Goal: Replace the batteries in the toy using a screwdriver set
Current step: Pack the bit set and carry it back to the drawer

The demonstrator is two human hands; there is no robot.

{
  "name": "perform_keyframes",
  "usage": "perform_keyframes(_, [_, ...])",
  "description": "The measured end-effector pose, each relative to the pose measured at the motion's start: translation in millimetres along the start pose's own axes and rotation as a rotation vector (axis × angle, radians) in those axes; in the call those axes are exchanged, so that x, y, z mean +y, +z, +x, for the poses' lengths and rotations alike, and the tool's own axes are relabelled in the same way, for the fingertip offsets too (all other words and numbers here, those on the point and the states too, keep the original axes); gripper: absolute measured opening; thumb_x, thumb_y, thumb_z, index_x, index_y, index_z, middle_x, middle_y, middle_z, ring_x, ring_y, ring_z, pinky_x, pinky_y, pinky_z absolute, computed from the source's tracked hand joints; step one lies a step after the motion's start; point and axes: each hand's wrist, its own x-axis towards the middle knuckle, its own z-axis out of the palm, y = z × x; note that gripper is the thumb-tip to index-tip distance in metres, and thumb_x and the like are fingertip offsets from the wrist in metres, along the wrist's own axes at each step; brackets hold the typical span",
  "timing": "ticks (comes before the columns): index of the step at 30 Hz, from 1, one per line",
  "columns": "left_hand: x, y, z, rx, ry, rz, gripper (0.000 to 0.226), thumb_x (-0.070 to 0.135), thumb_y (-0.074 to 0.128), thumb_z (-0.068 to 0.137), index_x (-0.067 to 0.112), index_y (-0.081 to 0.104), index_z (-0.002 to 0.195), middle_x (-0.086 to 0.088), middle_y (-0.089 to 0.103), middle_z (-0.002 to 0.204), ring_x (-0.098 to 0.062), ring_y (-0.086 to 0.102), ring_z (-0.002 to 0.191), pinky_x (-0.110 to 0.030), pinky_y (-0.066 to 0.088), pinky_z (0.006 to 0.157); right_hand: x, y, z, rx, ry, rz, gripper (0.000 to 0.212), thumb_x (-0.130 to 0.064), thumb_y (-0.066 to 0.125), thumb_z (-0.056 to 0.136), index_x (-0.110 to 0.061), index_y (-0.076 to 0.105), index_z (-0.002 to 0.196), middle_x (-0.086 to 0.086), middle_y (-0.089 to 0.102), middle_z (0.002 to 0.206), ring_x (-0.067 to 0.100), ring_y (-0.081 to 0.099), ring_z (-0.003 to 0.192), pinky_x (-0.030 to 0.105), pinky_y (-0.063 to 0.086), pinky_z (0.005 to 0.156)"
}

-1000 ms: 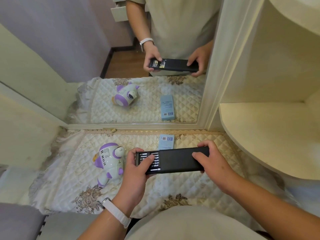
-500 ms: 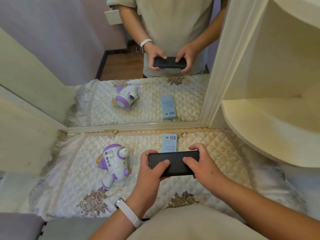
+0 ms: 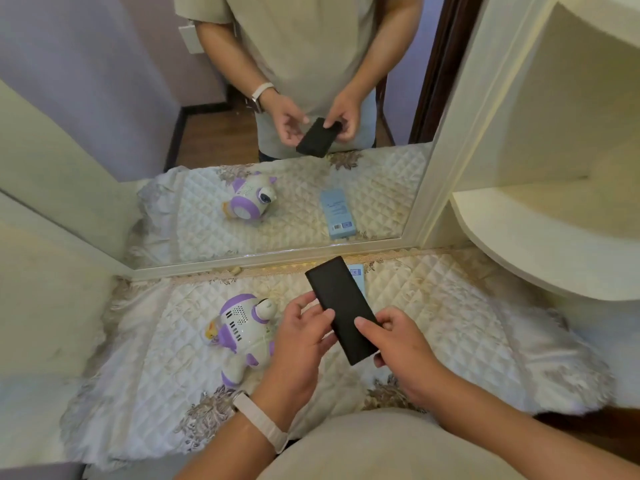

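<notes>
A black screwdriver set case [image 3: 341,306], closed, is held above the quilted cloth, its long side pointing away from me. My right hand [image 3: 398,348] grips its near end with thumb on top. My left hand [image 3: 301,337] touches its left edge with thumb and fingertips. The white and purple toy [image 3: 240,327] lies on its side on the cloth, left of my left hand. A pale blue battery box [image 3: 358,277] lies behind the case, mostly hidden by it.
A quilted cream cloth [image 3: 433,306] covers the dresser top. A mirror [image 3: 242,116] stands right behind it and reflects the hands, toy and box. A rounded cream shelf [image 3: 536,237] juts out at the right above the cloth.
The tray of bits was slid shut into the case. The case has then been turned from lying crosswise to pointing away from me, and my left hand has loosened to a fingertip touch.
</notes>
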Motion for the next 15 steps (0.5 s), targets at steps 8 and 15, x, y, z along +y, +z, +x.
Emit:
perform_keyframes(8, [-0.8,-28.0,12.8,0.011,-0.031,0.157,0.043,-0.002,0.058,0.094,0.026,0.052,0.126,-0.004,0.077,0.093,-0.016,0.074,0.084,-0.037,0.06,0.072,5.9,34.1,-0.8,-0.071,-0.01,-0.095,0.014,-0.032,0.06,0.092,-0.019,0.063,0.095,0.0,0.07,0.081,0.009,0.062,0.068,0.026,0.046,0.055])
perform_keyframes(15, [19.1,-64.2,35.6,0.052,0.012,0.163,0.045,-0.001,0.06,0.093,0.023,0.052,0.131,-0.001,0.075,0.088,-0.011,0.073,0.08,-0.037,0.057,0.072,25.3,44.4,52.6,0.124,0.044,-0.195,0.02,-0.037,0.052,0.095,-0.019,0.06,0.1,0.001,0.064,0.098,0.014,0.062,0.078,0.027,0.048,0.063])
